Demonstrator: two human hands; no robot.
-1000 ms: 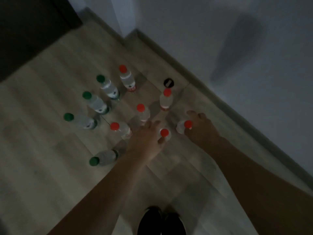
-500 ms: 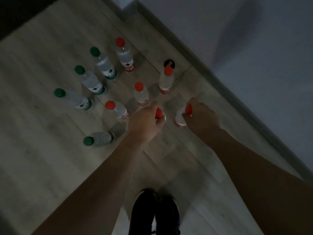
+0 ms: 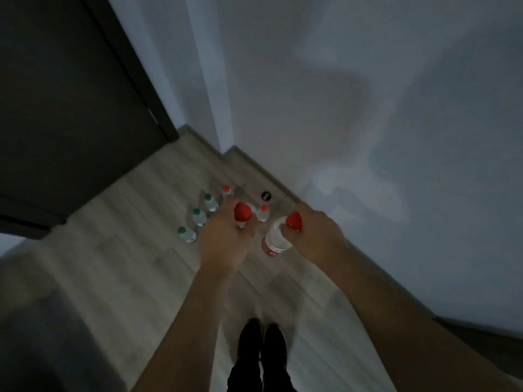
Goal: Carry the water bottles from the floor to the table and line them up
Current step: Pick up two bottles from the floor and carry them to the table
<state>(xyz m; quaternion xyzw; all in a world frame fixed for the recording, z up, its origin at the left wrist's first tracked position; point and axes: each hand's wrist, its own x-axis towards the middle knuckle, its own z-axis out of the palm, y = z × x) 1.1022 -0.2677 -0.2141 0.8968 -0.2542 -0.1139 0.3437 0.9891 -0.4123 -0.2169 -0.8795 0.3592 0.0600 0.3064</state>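
Note:
My left hand (image 3: 223, 239) grips a red-capped water bottle (image 3: 242, 212) by its neck; only the cap and shoulder show past my fingers. My right hand (image 3: 314, 236) holds a second red-capped bottle (image 3: 276, 240), lifted clear of the floor and tilted, its red label low down. Far below on the wooden floor (image 3: 119, 258) stand three green-capped bottles (image 3: 210, 202) (image 3: 199, 217) (image 3: 186, 235) in a slanted row and two red-capped ones (image 3: 226, 190) (image 3: 263, 213). Other bottles are hidden behind my left hand.
A white wall (image 3: 368, 108) with a skirting board runs diagonally on the right, forming a corner near the bottles. A dark door (image 3: 70, 108) fills the upper left. A small black disc (image 3: 266, 196) lies by the wall. My dark shoes (image 3: 261, 346) stand below.
Both hands have closed on red-capped bottles and raised them off the floor. The view has risen and tipped up, so the remaining bottles look smaller and farther away.

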